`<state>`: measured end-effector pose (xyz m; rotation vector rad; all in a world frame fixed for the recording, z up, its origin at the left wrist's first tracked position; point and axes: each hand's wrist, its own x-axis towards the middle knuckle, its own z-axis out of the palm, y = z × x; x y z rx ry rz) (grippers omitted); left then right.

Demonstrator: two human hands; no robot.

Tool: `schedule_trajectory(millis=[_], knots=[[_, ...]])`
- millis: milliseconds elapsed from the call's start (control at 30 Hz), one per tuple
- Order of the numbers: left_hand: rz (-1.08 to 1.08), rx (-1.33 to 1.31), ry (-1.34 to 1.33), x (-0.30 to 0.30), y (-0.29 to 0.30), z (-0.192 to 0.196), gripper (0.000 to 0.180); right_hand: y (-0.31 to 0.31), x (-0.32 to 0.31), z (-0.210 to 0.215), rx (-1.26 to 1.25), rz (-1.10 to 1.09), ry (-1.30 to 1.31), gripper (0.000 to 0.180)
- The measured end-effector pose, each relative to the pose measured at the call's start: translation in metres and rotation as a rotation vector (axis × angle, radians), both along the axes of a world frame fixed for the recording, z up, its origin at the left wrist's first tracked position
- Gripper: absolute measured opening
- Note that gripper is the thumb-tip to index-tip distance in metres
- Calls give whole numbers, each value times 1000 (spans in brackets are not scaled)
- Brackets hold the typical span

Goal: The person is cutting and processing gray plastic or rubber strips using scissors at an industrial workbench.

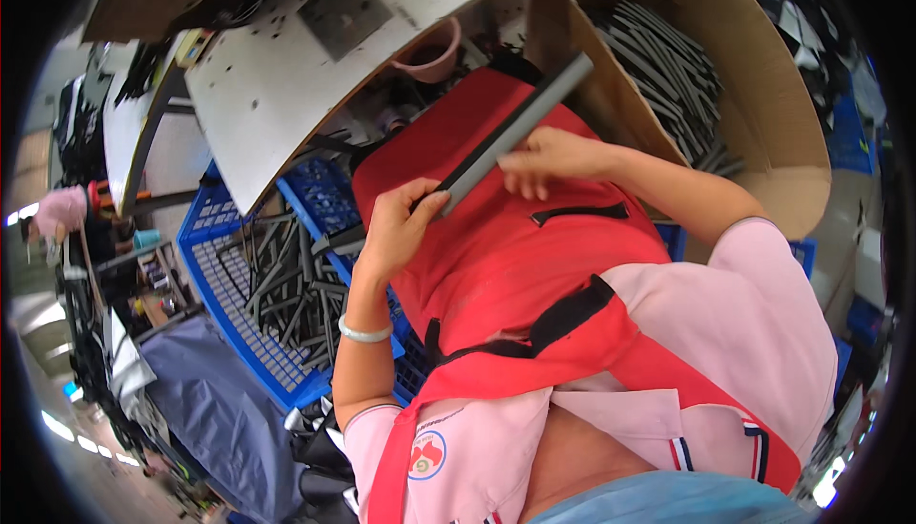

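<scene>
Pale blue fabric (pixel 668 505) crowds the bottom edge, and up at upper centre, over the red apron (pixel 477 276), slants a grey-and-black strip (pixel 516 130)! The left hand (pixel 403 223) has fingers clamped round its lower end; the right hand (pixel 553 157) curls loosely beside the middle, contact impossible to tell. Looks light, fairly stiff, perhaps dentable: best supported gently at end and middle.

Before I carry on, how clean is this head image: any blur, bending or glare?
Head view: the right hand looks slightly smeared, probably from motion, while the left hand holding the grey strip is crisper; also head view: fisheye distortion bows the white table edge, the corners go black, and lights at the lower-left rim glare white.
</scene>
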<state>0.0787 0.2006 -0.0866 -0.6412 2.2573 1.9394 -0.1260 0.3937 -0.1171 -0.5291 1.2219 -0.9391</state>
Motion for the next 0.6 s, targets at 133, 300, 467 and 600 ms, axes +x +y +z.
schedule_trajectory(millis=[133, 300, 467, 600], knots=[[-58, -228, 13, -10, -14, 11, 18, 9, 25, 40, -633, 360, 1095, 37], [3, -121, 604, -53, 25, 86, 18, -35, 2, 116, -813, 222, 1342, 69], [-108, 124, 469, -54, 15, 114, 26, -30, -19, 136, -657, 26, 1377, 28], [-207, 162, 228, -55, 20, 47, 24, -27, -35, 103, -567, 373, 1498, 26]])
